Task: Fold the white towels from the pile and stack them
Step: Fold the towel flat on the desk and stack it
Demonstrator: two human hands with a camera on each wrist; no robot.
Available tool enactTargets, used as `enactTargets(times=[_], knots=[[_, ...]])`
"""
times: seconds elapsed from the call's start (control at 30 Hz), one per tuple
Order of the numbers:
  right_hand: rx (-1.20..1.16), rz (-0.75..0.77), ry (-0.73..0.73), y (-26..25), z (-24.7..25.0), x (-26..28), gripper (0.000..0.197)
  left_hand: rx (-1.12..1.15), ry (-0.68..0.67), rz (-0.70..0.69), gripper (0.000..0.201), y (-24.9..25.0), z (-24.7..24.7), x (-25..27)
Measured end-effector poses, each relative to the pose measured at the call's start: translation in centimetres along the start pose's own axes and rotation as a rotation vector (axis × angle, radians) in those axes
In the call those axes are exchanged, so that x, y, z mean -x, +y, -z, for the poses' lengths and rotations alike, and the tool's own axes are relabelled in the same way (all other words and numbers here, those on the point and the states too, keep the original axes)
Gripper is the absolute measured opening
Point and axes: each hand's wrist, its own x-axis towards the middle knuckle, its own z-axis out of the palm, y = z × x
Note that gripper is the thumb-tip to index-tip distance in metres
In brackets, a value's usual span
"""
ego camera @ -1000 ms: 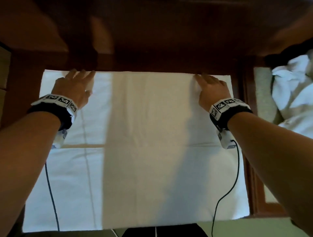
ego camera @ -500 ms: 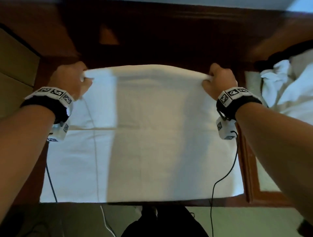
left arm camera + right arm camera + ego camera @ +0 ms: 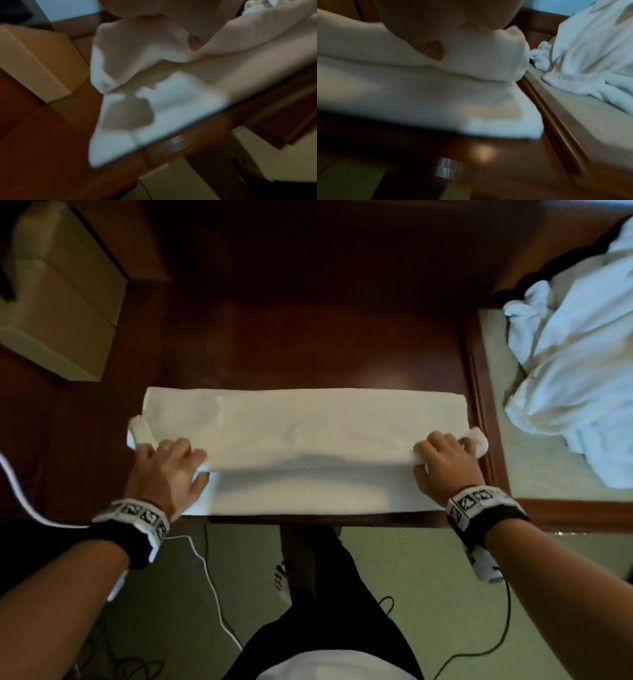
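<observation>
Count of items, one moment, three views.
Towel (image 3: 305,419) on counter (image 3: 308,344): 1. Pile (image 3: 575,364) of white cloth: 1, number of pieces cannot be told. Hands: 2, left hand (image 3: 164,470), right hand (image 3: 442,463). Wristbands: 2. Tan box (image 3: 58,292): 1.

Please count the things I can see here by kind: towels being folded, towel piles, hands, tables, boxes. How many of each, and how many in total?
Towel being folded: 1
Pile of white towels: 1
Hands: 2, left hand, right hand
Wooden table: 1
Cardboard box: 1
Total: 6
</observation>
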Motion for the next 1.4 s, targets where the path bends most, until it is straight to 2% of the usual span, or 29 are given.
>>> enactTargets(times=[0.07, 0.13, 0.2, 0.3, 0.37, 0.43, 0.5, 0.6, 0.63, 0.77, 0.9, 0.97, 1.03, 1.1, 1.17, 1.3, 1.4], knots=[[0.073, -0.038, -0.119, -0.4, -1.8, 3.0, 0.027, 0.0, -0.116, -0.021, 0.031, 1.3, -2.0, 2.3], [0.107, -0.091, -0.181, -0.5, -2.7, 4.5, 0.033, 0.012, -0.218, 0.017, 0.041, 2.1, -3.0, 3.2], [0.111, -0.119, -0.198, -0.8, -3.0, 4.8, 0.042, 0.001, -0.249, 0.054, 0.052, 2.5, -3.7, 3.2], [0.032, -0.158, -0.274, -0.9, -3.4, 4.0, 0.064, 0.069, -0.27, 0.08, 0.067, 2.7, -4.2, 2.1], [-0.094, -0.205, -0.328, -0.5, -3.5, 3.6, 0.066, 0.162, -0.273, 0.121, 0.067, 2.4, -4.2, 1.8], [-0.196, -0.24, -0.253, 0.4, -3.2, 4.2, 0.067, 0.231, -0.222, 0.111, 0.076, 1.7, -4.3, 2.3], [-0.188, -0.204, -0.207, 1.1, -3.3, 6.0, 0.068, 0.262, -0.174, 0.052, 0.089, 1.1, -4.9, 3.9], [-0.112, -0.132, -0.349, 1.5, -3.9, 7.7, 0.08, 0.234, -0.248, 0.011, 0.1, 0.9, -6.5, 5.4], [-0.109, -0.136, -0.363, 1.6, -4.0, 7.7, 0.082, 0.237, -0.245, 0.014, 0.101, 0.9, -6.8, 5.4], [-0.115, -0.19, -0.252, 2.3, -3.9, 8.0, 0.075, 0.198, -0.225, 0.013, 0.1, 0.6, -7.0, 5.5], [-0.042, -0.263, -0.406, 2.8, -3.3, 10.0, 0.088, 0.191, -0.238, 0.025, 0.097, 1.0, -6.8, 5.6], [0.006, -0.274, -0.396, 2.0, -3.1, 9.6, 0.08, 0.203, -0.245, 0.03, 0.093, 0.8, -6.8, 5.6], [0.02, -0.211, -0.318, -0.4, -3.0, 8.2, 0.075, 0.201, -0.225, 0.048, 0.089, 0.1, -6.9, 5.6], [0.002, 0.0, -0.265, -4.0, -3.5, 6.7, 0.076, 0.142, -0.211, 0.06, 0.087, -1.1, -6.9, 5.5], [0.002, 0.196, -0.269, -7.4, -4.2, 5.6, 0.066, 0.051, -0.214, 0.07, 0.083, -2.5, -6.7, 5.2], [-0.065, 0.232, -0.373, -9.1, -3.7, 5.2, 0.068, 0.016, -0.286, 0.092, 0.076, -4.6, -6.4, 6.1], [-0.112, 0.266, -0.358, -8.4, -3.4, 6.3, 0.064, 0.111, -0.367, 0.102, 0.065, -4.1, -6.0, 7.4]])
